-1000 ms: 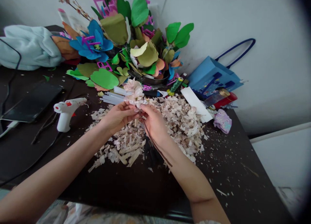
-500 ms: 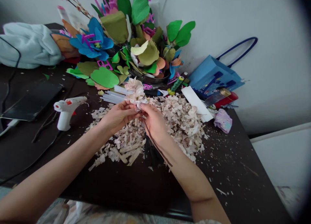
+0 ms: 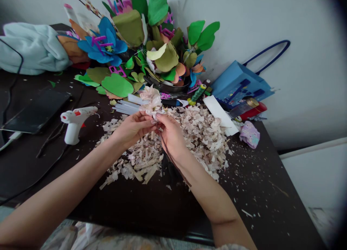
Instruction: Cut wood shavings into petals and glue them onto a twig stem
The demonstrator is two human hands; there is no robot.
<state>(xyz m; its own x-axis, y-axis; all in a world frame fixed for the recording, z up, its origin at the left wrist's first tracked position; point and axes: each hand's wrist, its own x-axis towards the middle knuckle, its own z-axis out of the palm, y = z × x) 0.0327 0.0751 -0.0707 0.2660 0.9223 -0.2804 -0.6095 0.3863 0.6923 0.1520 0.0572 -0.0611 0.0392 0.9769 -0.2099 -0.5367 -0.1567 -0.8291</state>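
Where your hands meet: your left hand (image 3: 135, 126) and right hand (image 3: 171, 132) come together at the base of a pale flower (image 3: 151, 98), over the middle of the table (image 3: 130, 206); the left seems pinched on the flower, the right on the twig (image 3: 173, 162) just below.
Twig: slants from the flower toward the near right, across your right wrist.
Flower: several petals sit bunched at the twig's tip, so that part looks formed; you cannot tell from here whether they are fixed.
Petal scraps (image 3: 200, 130): a wide loose heap lies beneath and around your hands, so plenty looks unused.
Glue gun (image 3: 73, 123): stands to the left, in neither hand; glue sticks (image 3: 126, 107) lie just beyond your left hand.
Tabletop: dark, with small flakes strewn over the right side and a black tablet (image 3: 38, 110) on the left.
Far side: paper leaves (image 3: 118, 85) crowd around a dark bowl (image 3: 173, 90), a pale towel (image 3: 35, 47) to their left.
Room: a light wall (image 3: 271, 15) rises behind; a blue bag (image 3: 238, 81) stands by it, far right.
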